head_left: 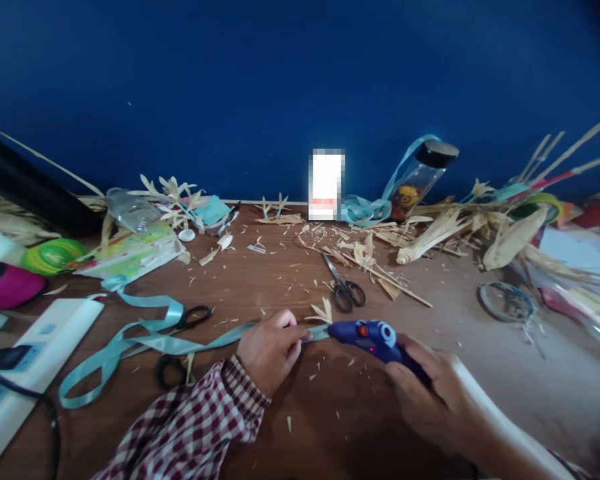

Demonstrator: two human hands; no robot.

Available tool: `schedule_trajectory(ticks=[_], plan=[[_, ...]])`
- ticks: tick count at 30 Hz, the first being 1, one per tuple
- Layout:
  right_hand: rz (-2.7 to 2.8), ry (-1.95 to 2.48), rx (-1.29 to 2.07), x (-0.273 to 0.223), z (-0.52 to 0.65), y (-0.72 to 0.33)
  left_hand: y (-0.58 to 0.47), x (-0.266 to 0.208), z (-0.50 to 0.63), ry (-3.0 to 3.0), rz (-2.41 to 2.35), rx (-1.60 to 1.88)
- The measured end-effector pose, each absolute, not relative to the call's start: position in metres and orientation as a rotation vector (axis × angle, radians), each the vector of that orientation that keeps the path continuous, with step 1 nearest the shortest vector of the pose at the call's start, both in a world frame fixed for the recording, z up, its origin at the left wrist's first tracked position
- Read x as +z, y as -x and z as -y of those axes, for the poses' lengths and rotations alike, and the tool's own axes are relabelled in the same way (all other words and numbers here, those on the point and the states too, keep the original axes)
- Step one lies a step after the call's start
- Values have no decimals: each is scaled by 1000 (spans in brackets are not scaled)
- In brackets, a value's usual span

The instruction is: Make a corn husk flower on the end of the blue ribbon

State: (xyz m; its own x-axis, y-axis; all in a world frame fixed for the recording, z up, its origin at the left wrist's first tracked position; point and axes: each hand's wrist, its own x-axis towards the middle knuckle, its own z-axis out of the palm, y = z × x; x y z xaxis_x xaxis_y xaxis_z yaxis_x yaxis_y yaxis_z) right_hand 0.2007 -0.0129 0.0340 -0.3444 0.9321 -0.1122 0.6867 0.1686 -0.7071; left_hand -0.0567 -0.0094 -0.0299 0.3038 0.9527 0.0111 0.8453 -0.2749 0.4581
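Near edge: right hand [425, 380] wrapped firmly round one blue glue gun [363, 337], red light on. Left hand [270, 350] pinches the teal ribbon [195, 343], grip narrow. Ribbon runs left across the table [340, 427]; its short right-hand length meets the nozzle in view. Can't confirm contact or see any glue.

Step, my read: applying glue at that ribbon length. Next move calls for a steady pinch, light trigger, fingertips off the nozzle.

Counts, working outward: one power strip [55, 347] at left; two pairs of scissors, one partly under the ribbon [163, 379], one mid-table [336, 272]; one pale husk piece [323, 310] just beside the nozzle. Far edge: one lidded jar [417, 177], tilted; one ribbon heap [365, 212] beside it; one pixelated bright panel [327, 180]. Husk scraps: too many to count.
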Motion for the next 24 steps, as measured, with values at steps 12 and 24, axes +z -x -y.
schedule_trajectory(ticks=[12, 24], plan=[[2282, 1601, 906, 25, 9, -202, 56, -31, 8, -2216, -1621, 423], [2253, 1556, 946, 31, 10, -202, 56, -30, 9, -2217, -1613, 396]])
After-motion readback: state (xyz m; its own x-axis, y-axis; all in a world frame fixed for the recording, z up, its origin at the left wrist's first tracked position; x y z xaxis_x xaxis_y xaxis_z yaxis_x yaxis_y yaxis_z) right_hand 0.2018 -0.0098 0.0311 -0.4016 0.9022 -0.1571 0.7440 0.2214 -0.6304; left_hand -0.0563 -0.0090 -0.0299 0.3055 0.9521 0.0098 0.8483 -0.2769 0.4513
